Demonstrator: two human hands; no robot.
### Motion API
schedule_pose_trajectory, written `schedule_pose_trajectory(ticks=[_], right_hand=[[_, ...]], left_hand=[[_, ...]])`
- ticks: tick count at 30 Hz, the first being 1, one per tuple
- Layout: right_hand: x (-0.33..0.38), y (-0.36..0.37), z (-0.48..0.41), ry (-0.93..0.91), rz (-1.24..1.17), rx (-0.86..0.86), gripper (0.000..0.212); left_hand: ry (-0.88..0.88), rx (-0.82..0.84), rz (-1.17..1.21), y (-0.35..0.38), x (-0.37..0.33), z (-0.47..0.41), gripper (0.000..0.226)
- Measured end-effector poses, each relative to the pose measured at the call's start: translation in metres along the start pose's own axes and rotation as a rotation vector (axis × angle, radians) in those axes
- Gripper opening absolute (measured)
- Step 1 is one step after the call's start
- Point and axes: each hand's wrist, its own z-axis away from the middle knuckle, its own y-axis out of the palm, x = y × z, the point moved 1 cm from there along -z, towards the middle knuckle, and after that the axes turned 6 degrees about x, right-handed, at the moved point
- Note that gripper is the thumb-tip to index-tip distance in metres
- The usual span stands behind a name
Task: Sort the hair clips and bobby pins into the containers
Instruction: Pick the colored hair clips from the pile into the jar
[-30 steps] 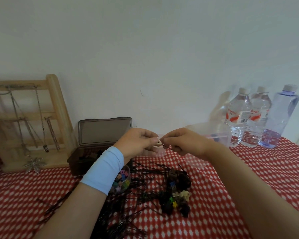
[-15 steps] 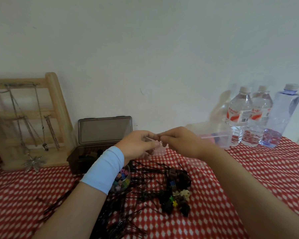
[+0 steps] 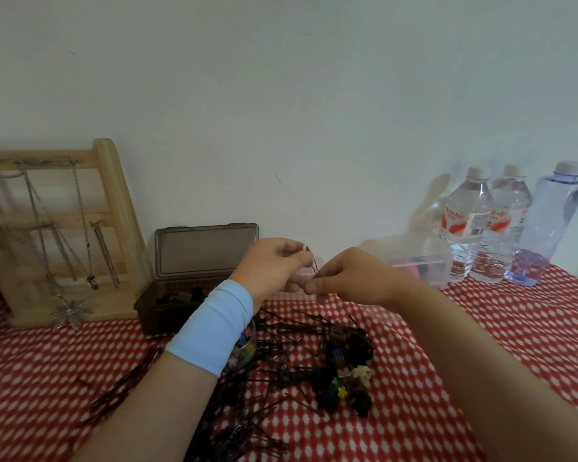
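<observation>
Early stage. Our left hand (image 3: 274, 266) pinches a pale clip (image 3: 306, 248), right hand (image 3: 352, 278) a pin (image 3: 315, 266). Box (image 3: 157, 311) partly filled; pin pile (image 3: 281, 341) and loose clips (image 3: 347, 381) lie unsorted.

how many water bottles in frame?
3, upright in a row at the far right of the table: left red-label bottle, middle red-label bottle, right blue-tinted bottle. The pale shape beside them looks like a shadow; none seems hidden.
</observation>
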Motion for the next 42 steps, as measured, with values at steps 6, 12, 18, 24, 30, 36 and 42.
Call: schedule_pose_trajectory(ticks=[6, 12, 18, 24, 30, 36, 42], right_hand=[[-0.006, -0.002, 0.003, 0.14, 0.356, 0.102, 0.019], [-0.009, -0.01, 0.003, 0.096, 0.467, 0.111, 0.047], [-0.01, -0.014, 0.01, 0.165, 0.569, 0.277, 0.016], [-0.008, -0.013, 0.015, 0.322, 0.618, 0.502, 0.029], [-0.003, -0.023, 0.017, 0.238, 0.556, 0.414, 0.018], [-0.004, -0.023, 0.015, 0.266, 0.426, 0.357, 0.035], [-0.006, -0.019, 0.011, 0.184, 0.056, 0.244, 0.049]], left_hand=[[0.112, -0.241, -0.387, -0.011, -0.002, -0.002, 0.009], [0.06, 0.272, -0.625, -0.003, 0.003, 0.004, 0.022], [0.075, 0.406, -0.87, 0.028, 0.011, 0.011, 0.027], [0.092, 0.43, -0.899, 0.043, 0.028, 0.007, 0.033], [0.09, 0.454, -1.007, 0.044, 0.029, 0.005, 0.029], [0.08, 0.446, -0.948, 0.036, 0.03, 0.003, 0.026], [0.052, 0.415, -0.746, 0.012, 0.011, 0.008, 0.014]])
